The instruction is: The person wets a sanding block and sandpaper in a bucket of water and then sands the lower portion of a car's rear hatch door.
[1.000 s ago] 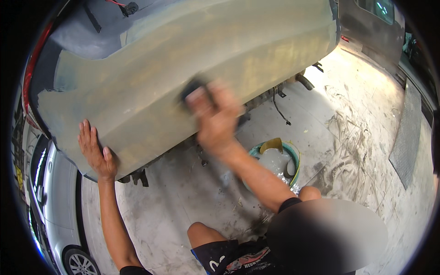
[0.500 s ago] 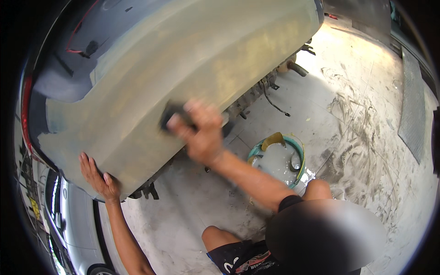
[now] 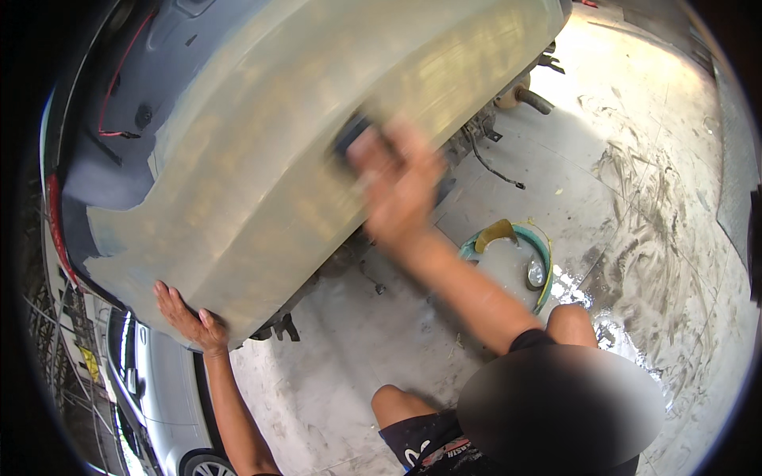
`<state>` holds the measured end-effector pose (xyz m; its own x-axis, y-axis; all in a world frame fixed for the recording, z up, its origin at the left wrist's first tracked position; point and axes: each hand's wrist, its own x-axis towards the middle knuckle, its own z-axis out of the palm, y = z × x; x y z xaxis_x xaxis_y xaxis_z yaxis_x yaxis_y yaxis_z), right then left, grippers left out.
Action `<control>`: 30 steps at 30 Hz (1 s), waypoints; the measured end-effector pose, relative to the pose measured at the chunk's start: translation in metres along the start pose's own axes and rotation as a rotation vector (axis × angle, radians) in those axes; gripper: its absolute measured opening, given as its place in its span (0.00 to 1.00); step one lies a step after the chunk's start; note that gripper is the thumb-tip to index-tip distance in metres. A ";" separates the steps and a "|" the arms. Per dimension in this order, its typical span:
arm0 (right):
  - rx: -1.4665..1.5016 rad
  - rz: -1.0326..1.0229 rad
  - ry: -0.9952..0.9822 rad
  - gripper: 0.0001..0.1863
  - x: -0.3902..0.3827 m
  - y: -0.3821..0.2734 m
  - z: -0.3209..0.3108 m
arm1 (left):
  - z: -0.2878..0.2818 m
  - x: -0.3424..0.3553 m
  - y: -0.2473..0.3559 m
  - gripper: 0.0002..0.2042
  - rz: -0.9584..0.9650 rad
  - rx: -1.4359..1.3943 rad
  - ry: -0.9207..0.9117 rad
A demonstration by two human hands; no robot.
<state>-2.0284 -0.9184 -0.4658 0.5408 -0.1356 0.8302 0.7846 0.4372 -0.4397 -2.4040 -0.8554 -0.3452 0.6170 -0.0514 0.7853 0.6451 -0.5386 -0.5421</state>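
A car's rear bumper panel, coated in patchy grey-beige filler, fills the upper left and middle. My right hand, smeared by motion, is closed around a dark sanding block against the panel's surface. Near the panel's lower left corner, my left hand lies flat with fingers stretched out and holds nothing. Below the bumper on the floor stands a green basin of cloudy water. A curved brown piece of sandpaper rests at its rim, and my right forearm passes close to it.
An exhaust pipe and a loose black cable stick out under the bumper. Wet, dirty smears cover the tiled floor at right. A silver car stands at lower left. My bent knees are near the basin.
My right hand has swept up and to the right along the panel with the sanding block. The left hand stays on the lower corner; the whole view has shifted slightly.
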 end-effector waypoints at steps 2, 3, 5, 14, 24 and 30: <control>0.141 0.047 -0.151 0.22 -0.037 -0.054 0.014 | 0.005 -0.001 0.001 0.29 -0.004 -0.003 -0.002; 0.114 -0.023 -0.297 0.21 -0.045 -0.069 0.012 | 0.005 -0.001 0.000 0.29 -0.003 -0.001 -0.003; 0.007 -0.160 -0.275 0.22 -0.044 -0.067 0.009 | 0.000 0.000 -0.003 0.29 0.001 -0.001 -0.014; -0.259 0.032 0.165 0.27 0.076 0.069 -0.034 | 0.001 0.002 0.006 0.29 0.001 -0.032 0.002; -0.184 -0.050 0.126 0.29 0.089 0.093 -0.040 | -0.002 -0.003 0.000 0.30 -0.016 -0.018 -0.011; -0.306 0.046 0.207 0.26 0.192 0.224 -0.087 | 0.001 0.003 0.005 0.30 0.002 -0.027 0.002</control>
<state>-1.7220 -0.9240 -0.4350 0.6028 -0.3128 0.7340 0.7955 0.1651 -0.5830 -2.3990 -0.8572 -0.3461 0.6174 -0.0542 0.7848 0.6314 -0.5609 -0.5355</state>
